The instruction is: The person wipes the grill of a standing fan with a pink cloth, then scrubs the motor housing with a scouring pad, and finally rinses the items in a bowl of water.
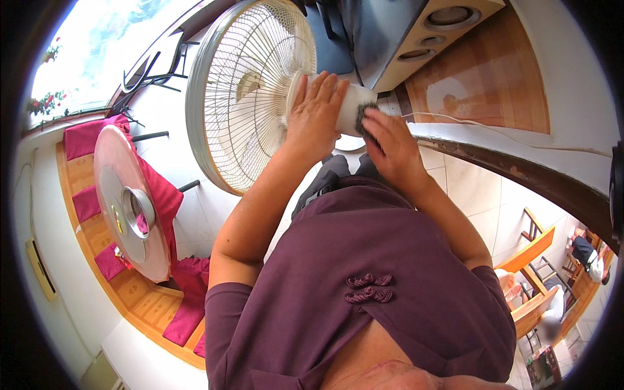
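Observation:
A large electric fan with a round wire cage [229, 141] stands before me, its face turned to the left. My left hand [314, 112] lies across the top of its white motor housing [352, 105] and holds it, thumb round the near side. Between the fingers of my right hand [396, 151] is a dark scouring pad [363, 119], pressed against the rear end of the housing. Part of the pad is hidden behind my fingers. Below the housing a bit of the white round base [350, 143] shows.
A white cord [468, 119] runs rightward from behind the fan. Beyond stands a large speaker cabinet [424, 39]. At left, a round table [109, 161] carries a metal basin [146, 214] beside a wooden bench [122, 297] with magenta cushions. Several people [592, 263] are at far right.

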Available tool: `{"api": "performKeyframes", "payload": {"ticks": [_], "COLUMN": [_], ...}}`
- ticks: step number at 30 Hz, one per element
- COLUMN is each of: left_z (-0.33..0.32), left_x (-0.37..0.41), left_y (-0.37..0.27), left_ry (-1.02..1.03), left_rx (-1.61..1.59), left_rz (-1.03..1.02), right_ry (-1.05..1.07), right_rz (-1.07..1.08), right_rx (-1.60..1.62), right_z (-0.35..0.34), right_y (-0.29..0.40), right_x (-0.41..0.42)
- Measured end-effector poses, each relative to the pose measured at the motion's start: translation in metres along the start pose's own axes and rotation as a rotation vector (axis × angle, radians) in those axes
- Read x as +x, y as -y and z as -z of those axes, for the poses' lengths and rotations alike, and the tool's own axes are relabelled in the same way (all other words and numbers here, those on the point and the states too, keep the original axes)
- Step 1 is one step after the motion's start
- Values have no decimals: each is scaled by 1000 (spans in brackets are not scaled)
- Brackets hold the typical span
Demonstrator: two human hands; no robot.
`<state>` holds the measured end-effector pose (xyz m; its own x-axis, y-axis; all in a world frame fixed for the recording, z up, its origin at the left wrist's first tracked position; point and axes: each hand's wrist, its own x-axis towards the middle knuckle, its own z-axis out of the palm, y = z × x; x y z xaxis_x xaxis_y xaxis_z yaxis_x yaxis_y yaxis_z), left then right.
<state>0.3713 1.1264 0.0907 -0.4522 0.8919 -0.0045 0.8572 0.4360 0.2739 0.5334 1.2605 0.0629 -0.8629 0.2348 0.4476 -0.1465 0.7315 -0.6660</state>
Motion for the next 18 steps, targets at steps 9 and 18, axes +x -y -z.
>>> {"api": "performKeyframes", "payload": {"ticks": [9,18], "left_z": [1,0], "left_x": [2,2], "left_y": [-3,-5], "left_ry": [17,15], "left_rx": [-14,-32], "left_rz": [23,63], "right_ry": [-58,6], "right_rz": [5,-21], "right_rx": [-7,16], "right_z": [2,3], "right_y": [-12,-14], "right_x": [-1,18]}}
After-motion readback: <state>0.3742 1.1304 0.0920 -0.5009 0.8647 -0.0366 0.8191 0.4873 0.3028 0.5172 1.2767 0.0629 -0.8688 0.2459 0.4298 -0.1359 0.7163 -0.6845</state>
